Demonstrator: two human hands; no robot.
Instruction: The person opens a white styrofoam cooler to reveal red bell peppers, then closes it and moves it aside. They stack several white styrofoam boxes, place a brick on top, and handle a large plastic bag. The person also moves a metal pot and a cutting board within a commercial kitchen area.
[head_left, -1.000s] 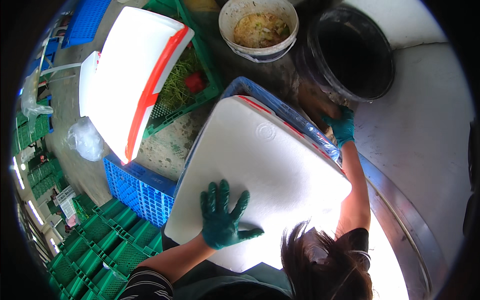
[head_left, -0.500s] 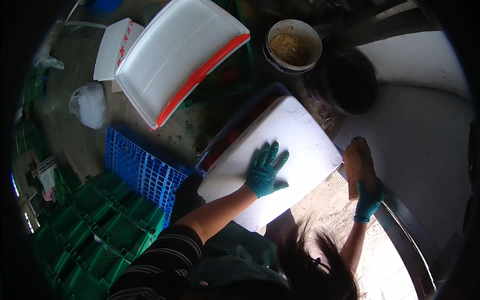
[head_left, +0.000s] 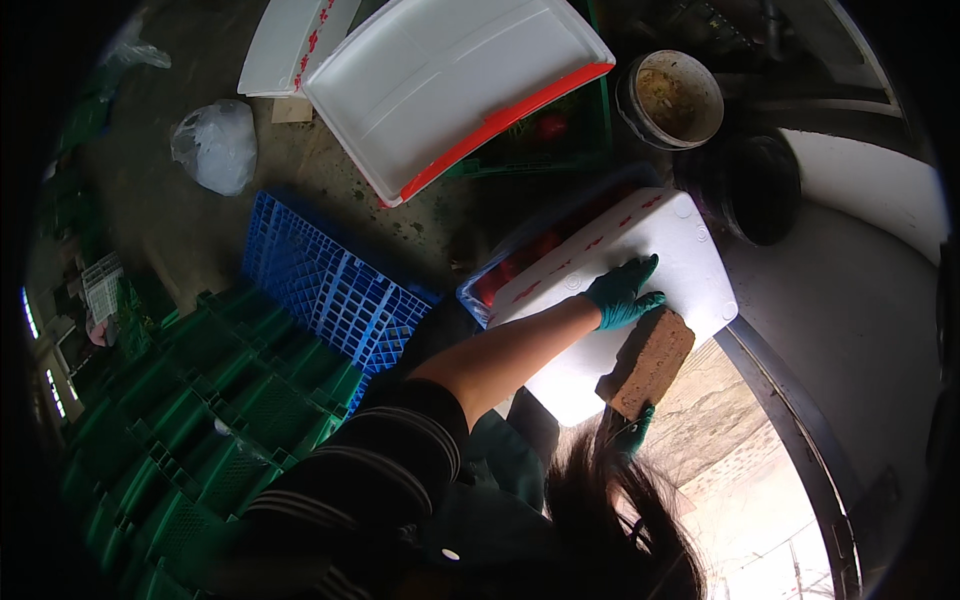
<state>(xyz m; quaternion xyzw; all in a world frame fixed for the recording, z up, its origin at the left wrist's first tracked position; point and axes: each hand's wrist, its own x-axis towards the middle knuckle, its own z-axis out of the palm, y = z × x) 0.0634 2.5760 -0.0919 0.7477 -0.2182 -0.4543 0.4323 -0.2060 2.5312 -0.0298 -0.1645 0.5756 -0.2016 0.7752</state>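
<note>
My left hand (head_left: 622, 293), in a green glove, rests open on the top face of a white foam box (head_left: 700, 270). A reddish-brown brick (head_left: 650, 362) with a notched side is over the near right part of the box. My right hand (head_left: 632, 432), also gloved in green, grips the brick by its lower end; hair partly covers that hand and its wrist. Whether the brick touches the box, I cannot tell. Behind the box, and partly hidden by it, stands a blue crate (head_left: 472, 292) with red contents.
A red-edged white foam tray (head_left: 450, 80) covers part of a green crate holding red items. A dirty white bucket (head_left: 650, 105) and a black bucket (head_left: 765, 200) stand at the far right. Blue grid crate (head_left: 320, 275) and stacked green crates (head_left: 230, 400) are on the left, beyond them a plastic bag (head_left: 218, 148).
My right hand has brought the brick left, from beside the foam box to over its near right part. The box is tilted differently, showing more of its red-marked side. My view has shifted.
</note>
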